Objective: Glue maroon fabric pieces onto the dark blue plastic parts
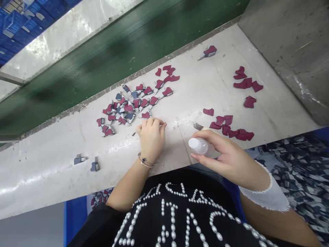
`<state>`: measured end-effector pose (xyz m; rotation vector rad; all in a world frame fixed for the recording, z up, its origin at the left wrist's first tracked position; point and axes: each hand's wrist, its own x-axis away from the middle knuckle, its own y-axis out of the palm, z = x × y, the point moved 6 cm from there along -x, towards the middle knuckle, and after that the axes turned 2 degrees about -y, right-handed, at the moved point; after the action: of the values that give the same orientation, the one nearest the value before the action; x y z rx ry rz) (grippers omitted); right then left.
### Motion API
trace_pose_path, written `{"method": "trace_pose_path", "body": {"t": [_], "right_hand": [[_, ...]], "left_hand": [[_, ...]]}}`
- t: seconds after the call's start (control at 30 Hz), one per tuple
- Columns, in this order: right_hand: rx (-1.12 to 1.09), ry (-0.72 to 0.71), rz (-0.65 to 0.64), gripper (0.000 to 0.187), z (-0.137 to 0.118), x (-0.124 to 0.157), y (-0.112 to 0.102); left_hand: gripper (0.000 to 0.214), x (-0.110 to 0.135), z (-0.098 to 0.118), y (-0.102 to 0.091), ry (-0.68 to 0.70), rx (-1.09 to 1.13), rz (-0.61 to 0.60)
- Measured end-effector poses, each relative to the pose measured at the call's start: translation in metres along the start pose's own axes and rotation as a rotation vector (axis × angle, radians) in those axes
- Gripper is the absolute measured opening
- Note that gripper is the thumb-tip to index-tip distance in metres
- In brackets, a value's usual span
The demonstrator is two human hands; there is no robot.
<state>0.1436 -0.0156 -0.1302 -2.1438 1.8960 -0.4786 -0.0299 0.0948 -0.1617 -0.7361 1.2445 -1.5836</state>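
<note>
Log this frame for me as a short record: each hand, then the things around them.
Left hand: on or just above the bench, fingers bent; what they hold, if anything, is hidden
Right hand: gripping a small bottle with a white cap
Beside right hand: a metal blade
Beyond left hand: cluster of red and blue-grey parts
Bench, right side: loose red pieces
Bench, left side: two blue-grey parts

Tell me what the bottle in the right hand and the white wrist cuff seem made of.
The bottle looks like smooth plastic, judging by its cloudy, translucent body. The cuff seems to be matte, soft fabric, given its ragged edge; the exact fibre can't be told.
</note>
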Motion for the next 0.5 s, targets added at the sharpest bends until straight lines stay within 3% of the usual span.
{"method": "trace_pose_path", "body": {"t": [0.2, 0.37, 0.5], "right_hand": [[0.071, -0.027, 0.018, 0.034, -0.006, 0.009, -0.008], [0.135, -0.1, 0.028, 0.029, -0.026, 0.013, -0.012], [0.134, -0.105, -0.073, 0.021, -0.043, 0.013, -0.003]], "left_hand": [[0.007, 0.009, 0.017, -0.014, 0.157, 0.403, -0.159], [0.014, 0.034, 0.022, -0.042, 0.02, 1.095, -0.37], [0.018, 0.049, 0.023, -0.055, -0.015, 1.401, -0.478]]}}
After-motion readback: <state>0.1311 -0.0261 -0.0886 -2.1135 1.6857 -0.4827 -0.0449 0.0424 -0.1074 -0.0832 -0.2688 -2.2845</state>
